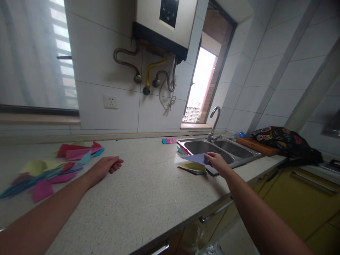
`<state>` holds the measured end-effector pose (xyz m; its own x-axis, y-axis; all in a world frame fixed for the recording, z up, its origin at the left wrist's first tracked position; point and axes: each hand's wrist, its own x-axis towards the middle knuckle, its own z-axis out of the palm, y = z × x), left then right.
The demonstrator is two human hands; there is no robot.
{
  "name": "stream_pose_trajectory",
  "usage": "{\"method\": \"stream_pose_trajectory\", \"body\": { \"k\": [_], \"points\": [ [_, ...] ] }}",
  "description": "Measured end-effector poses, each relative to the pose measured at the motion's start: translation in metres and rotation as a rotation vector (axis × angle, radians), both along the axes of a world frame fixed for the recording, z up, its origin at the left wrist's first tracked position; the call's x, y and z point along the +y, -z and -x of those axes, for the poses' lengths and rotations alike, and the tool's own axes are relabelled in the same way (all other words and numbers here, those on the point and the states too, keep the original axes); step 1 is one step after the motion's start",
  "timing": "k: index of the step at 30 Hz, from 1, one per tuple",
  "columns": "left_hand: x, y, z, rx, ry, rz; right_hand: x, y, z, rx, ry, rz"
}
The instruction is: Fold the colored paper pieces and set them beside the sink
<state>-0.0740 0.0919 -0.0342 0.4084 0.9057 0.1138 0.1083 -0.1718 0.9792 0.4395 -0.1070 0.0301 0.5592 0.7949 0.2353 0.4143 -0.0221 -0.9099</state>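
Note:
My right hand pinches a sheet of purple paper by its right end, over the near rim of the sink. Just below that sheet, a stack of paper with a yellow sheet on top lies on the counter. My left hand rests on the counter with its fingers curled in; nothing shows in them. To its left spreads a loose pile of folded coloured papers, with a red piece, a pale yellow one and a magenta one.
A double steel sink with a tap is set into the counter. Small pink and teal folded papers sit behind it. Right of the sink, a patched black bag lies on a wooden board. A water heater hangs above.

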Motion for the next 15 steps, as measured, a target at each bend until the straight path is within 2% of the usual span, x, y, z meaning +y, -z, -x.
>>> {"method": "stream_pose_trajectory", "body": {
  "k": [8, 15],
  "points": [
    [0.0, 0.0, 0.0, 0.018, 0.009, -0.03, 0.002, 0.011, -0.001, -0.084, -0.043, 0.069],
    [0.0, -0.001, -0.001, 0.035, 0.018, -0.015, 0.005, 0.021, -0.009, -0.094, -0.076, 0.047]
  ]
}}
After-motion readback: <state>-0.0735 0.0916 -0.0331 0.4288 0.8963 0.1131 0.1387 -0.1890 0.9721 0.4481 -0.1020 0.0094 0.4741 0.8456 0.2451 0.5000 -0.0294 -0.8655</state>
